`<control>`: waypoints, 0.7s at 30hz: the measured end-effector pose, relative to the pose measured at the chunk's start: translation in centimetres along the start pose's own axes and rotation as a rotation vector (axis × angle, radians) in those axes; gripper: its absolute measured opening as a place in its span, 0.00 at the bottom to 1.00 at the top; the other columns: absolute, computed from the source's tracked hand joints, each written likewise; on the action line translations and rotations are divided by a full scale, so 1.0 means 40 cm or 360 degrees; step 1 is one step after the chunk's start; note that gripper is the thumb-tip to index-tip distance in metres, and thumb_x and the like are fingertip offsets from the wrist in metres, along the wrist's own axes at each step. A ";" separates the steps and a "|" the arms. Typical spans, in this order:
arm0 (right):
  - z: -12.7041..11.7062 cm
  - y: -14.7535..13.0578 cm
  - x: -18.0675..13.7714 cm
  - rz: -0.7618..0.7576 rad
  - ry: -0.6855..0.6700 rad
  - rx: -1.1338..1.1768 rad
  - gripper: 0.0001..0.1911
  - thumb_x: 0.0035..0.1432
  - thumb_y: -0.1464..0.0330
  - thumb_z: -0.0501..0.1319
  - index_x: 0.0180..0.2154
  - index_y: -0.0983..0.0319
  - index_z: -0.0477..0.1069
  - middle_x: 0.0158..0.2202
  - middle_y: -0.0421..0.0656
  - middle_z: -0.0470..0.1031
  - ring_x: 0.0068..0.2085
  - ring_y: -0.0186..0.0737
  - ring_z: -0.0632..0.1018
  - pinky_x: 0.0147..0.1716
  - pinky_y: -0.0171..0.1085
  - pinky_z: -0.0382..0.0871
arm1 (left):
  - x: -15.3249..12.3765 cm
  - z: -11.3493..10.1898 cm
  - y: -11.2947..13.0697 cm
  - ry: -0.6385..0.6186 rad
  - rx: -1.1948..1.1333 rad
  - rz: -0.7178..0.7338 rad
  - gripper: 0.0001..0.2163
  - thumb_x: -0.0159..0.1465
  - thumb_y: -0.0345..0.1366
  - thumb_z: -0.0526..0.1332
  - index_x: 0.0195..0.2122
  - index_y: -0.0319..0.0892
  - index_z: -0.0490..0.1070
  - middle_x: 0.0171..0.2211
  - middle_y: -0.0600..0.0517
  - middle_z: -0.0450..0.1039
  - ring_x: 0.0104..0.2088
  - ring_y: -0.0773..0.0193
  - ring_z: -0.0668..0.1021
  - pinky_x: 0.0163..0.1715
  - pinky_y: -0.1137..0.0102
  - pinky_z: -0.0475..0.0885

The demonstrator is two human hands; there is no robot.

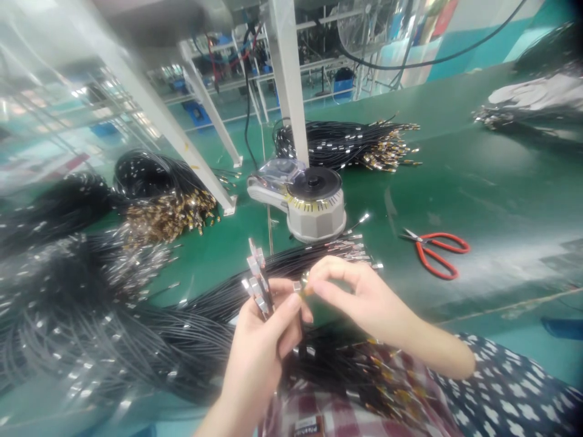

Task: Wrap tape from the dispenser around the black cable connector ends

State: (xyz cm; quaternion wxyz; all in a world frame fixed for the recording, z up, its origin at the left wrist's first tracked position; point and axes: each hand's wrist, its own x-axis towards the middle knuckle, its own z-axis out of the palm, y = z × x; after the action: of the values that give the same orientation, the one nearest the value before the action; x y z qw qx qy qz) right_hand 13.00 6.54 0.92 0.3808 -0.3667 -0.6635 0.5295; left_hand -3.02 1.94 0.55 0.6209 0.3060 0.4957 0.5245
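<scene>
Black cables (191,352) lie in heaps at the left of the green table (478,176). Next, the left hand (266,337) has its fingers wrapped around some cable ends (266,290), whose metal connectors (259,273) point upward; another small connector (297,287) shows at its thumb tip. Just beside that, the right hand (350,285) pinches a yellowish piece (308,290), partly hidden. Behind stands a white tape dispenser (317,220); farther right lie red-handled scissors (421,241).

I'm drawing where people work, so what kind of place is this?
Probably a factory workshop: bundles of black cables lie on a green workbench with a round white machine and red-handled scissors.
</scene>
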 end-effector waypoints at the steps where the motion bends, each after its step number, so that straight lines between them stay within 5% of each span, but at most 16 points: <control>1: 0.001 0.001 0.000 -0.0007 0.0001 -0.0004 0.08 0.60 0.71 0.60 0.28 0.63 0.73 0.33 0.41 0.74 0.38 0.36 0.75 0.44 0.37 0.66 | 0.000 -0.002 -0.003 -0.0007 -0.0015 -0.0014 0.12 0.54 0.37 0.69 0.35 0.39 0.69 0.19 0.54 0.73 0.11 0.80 0.58 0.15 0.78 0.49; 9: 0.007 -0.002 0.002 -0.0051 0.0048 -0.0059 0.04 0.55 0.74 0.64 0.27 0.64 0.74 0.32 0.41 0.74 0.37 0.36 0.75 0.43 0.37 0.67 | -0.002 -0.006 0.003 0.0009 -0.0053 -0.0192 0.12 0.48 0.31 0.73 0.25 0.38 0.68 0.13 0.62 0.61 0.12 0.80 0.58 0.16 0.78 0.50; 14: 0.006 -0.017 0.004 0.0013 0.0022 -0.0058 0.08 0.56 0.74 0.64 0.24 0.63 0.73 0.30 0.39 0.74 0.36 0.35 0.76 0.42 0.37 0.67 | -0.004 -0.004 0.009 -0.0077 -0.0031 -0.0134 0.09 0.51 0.33 0.71 0.26 0.36 0.71 0.21 0.51 0.75 0.13 0.81 0.60 0.18 0.77 0.51; 21: -0.001 -0.015 0.009 0.0065 -0.0019 0.0043 0.08 0.54 0.74 0.64 0.23 0.63 0.72 0.28 0.40 0.73 0.35 0.37 0.75 0.42 0.40 0.67 | -0.005 0.005 -0.003 -0.0131 0.0008 -0.0053 0.07 0.56 0.34 0.67 0.28 0.36 0.72 0.24 0.49 0.77 0.13 0.78 0.64 0.17 0.76 0.52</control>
State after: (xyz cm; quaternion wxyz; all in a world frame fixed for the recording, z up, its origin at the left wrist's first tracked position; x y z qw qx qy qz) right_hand 12.83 6.76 1.56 0.3709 -0.3716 -0.6509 0.5483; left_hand -2.79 1.73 0.55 0.6487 0.3206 0.4759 0.4999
